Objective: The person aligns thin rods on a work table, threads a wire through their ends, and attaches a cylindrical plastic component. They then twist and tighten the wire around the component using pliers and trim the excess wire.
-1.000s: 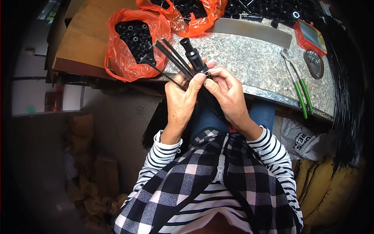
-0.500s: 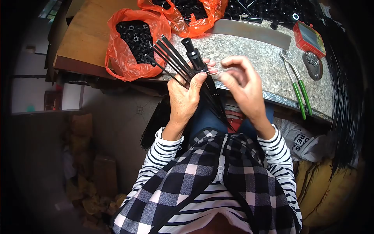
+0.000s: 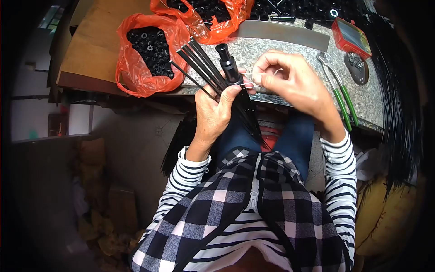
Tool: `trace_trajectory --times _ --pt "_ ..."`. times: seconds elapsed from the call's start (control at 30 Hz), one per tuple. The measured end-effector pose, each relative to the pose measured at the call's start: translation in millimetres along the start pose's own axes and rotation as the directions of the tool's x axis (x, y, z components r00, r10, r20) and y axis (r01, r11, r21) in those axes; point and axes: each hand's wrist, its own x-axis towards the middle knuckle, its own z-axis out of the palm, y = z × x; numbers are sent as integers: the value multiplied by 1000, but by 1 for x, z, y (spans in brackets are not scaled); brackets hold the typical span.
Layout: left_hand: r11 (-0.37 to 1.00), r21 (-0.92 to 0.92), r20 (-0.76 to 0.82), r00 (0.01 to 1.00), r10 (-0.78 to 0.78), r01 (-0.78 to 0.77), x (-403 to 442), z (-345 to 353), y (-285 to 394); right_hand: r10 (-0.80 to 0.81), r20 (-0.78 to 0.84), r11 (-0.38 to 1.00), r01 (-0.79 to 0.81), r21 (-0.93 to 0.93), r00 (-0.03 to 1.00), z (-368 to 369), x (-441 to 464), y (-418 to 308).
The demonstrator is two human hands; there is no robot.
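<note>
Two bare hands are working above the lap, at the near edge of the speckled tabletop (image 3: 253, 49). The left hand (image 3: 212, 113) is clasping a fan of black rods (image 3: 201, 63) together with a black cylinder (image 3: 229, 68), its thumb pressing at the cylinder's lower end; most of its fingers are hiding behind, only some tips showing. The right hand (image 3: 294, 81) is pinching a thin pale strand (image 3: 248, 85) between thumb and forefinger. That strand is stretching to the cylinder's base, where the thumb is covering it, so how it is fastened I cannot tell.

An orange bag (image 3: 123, 68) of small black parts is sitting to the left; a second bag (image 3: 219, 35) is running off the top edge. Green-handled pliers (image 3: 341, 108) are lying to the right. The striped right sleeve (image 3: 340, 181) is partly hiding a pale bag (image 3: 365, 165), and dark corners are swallowing the surroundings.
</note>
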Motion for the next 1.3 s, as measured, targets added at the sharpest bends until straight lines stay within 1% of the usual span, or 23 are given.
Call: trace_trajectory --times 0.07,0.1,0.17,0.2,0.27,0.33,0.5,0.63,0.7,0.77,0.8,0.87,0.9,0.93,0.97,1.0,1.03,1.1,1.13,1.2,1.23,1.27,1.3 --pt "1000 10 11 1000 22 -22 1 0 -1 -229 -99 959 207 -195 968 4 -5 2" --pt "999 20 22 999 43 -43 1 -1 -2 -227 -102 960 204 -193 969 4 -5 4" --pt "1000 6 25 999 26 -26 1 -1 -3 -464 -77 827 401 -395 882 2 -3 7" --pt "1000 -6 25 1000 13 -13 2 -1 -3 -464 -77 826 400 -396 882 1 -1 9" --pt "1000 -27 28 1000 6 -6 1 -1 -3 -637 -27 684 548 -482 771 0 3 13" --pt "999 -47 30 1000 -1 2 1 -1 -3 -641 -7 683 566 -461 768 -2 3 14" --pt "992 75 13 995 96 -97 2 0 -1 -665 26 647 593 -479 746 -3 1 19" --pt "992 63 30 994 108 -109 3 0 0 -673 18 640 595 -486 739 -3 0 21" --pt "997 23 29 997 67 -67 3 0 0 -672 -2 643 582 -498 741 -1 -1 21" --pt "998 21 49 997 63 -64 4 -2 -2 -621 -114 697 480 -532 775 6 -8 19" --pt "998 16 70 996 60 -61 5 -2 -2 -621 -116 698 479 -532 776 11 -11 18" --pt "998 -2 66 996 57 -57 4 1 0 -469 -225 788 289 -544 854 17 -18 16" --pt "998 -19 60 997 54 -53 3 2 0 -467 -226 789 288 -543 855 16 -18 16" --pt "999 -19 60 997 51 -50 2 2 0 -359 -224 877 245 -413 906 13 -17 15" --pt "999 -41 43 999 -3 5 2 1 -1 -248 -205 943 187 -276 947 9 -16 16" --pt "996 -64 26 998 -54 56 2 0 -2 -142 -164 989 147 17 976 5 -13 29" --pt "997 -62 22 998 -52 53 4 -1 -4 -146 -161 988 150 17 976 9 -11 40" --pt "999 51 -39 999 -8 10 5 -3 -9 -177 -178 966 205 158 968 16 -9 52" --pt "998 53 -39 999 -10 12 5 -3 -9 -121 -98 978 136 159 988 22 -11 53" --pt "998 39 4 998 59 -59 7 -2 -8 -296 -184 945 315 84 937 45 -3 65" --pt "984 133 77 991 110 -120 9 -6 -11 -226 -173 962 247 114 959 47 0 64" --pt "984 134 79 991 109 -119 9 -6 -11 -226 -174 962 248 116 959 51 3 66" --pt "994 79 42 997 72 -75 8 -5 -9 -184 -208 941 233 245 961 55 7 70"
